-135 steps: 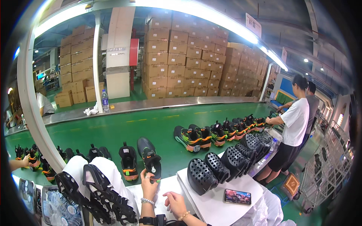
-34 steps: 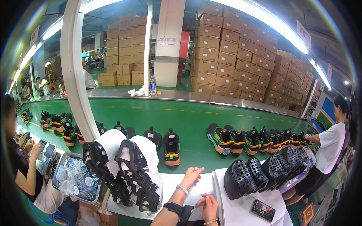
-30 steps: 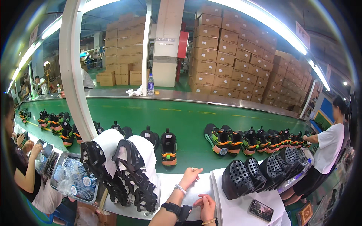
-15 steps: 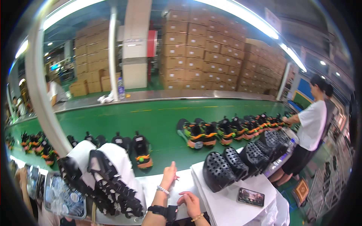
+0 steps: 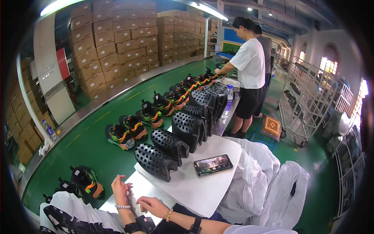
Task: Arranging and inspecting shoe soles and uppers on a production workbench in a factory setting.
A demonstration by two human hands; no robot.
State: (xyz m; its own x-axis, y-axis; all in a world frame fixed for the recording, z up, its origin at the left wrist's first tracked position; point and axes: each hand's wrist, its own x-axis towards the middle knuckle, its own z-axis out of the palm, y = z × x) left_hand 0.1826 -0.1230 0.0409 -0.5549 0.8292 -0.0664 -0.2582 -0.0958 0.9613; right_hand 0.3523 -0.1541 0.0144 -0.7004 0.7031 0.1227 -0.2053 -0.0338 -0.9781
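My left hand is held over the white work surface near the belt edge, fingers loosely stretched and nothing in them. My right hand hovers beside it, fingers bent but apart, also holding nothing. Closest to them is a black perforated shoe form, first in a row of several on a white sheet. A smartphone lies on that sheet, its screen lit. At lower left, black strappy pieces sit against white wrapping. A black, orange and green sneaker stands on the belt to their right.
Sneakers line the green belt toward the far end. A person in a white shirt reaches over it there. A water bottle stands by the shoe forms. White plastic bags, a stool and wire racks are at right.
My view has swung to the right, so the shoe forms, phone and person sit further left. Both hands stay close together, holding nothing.
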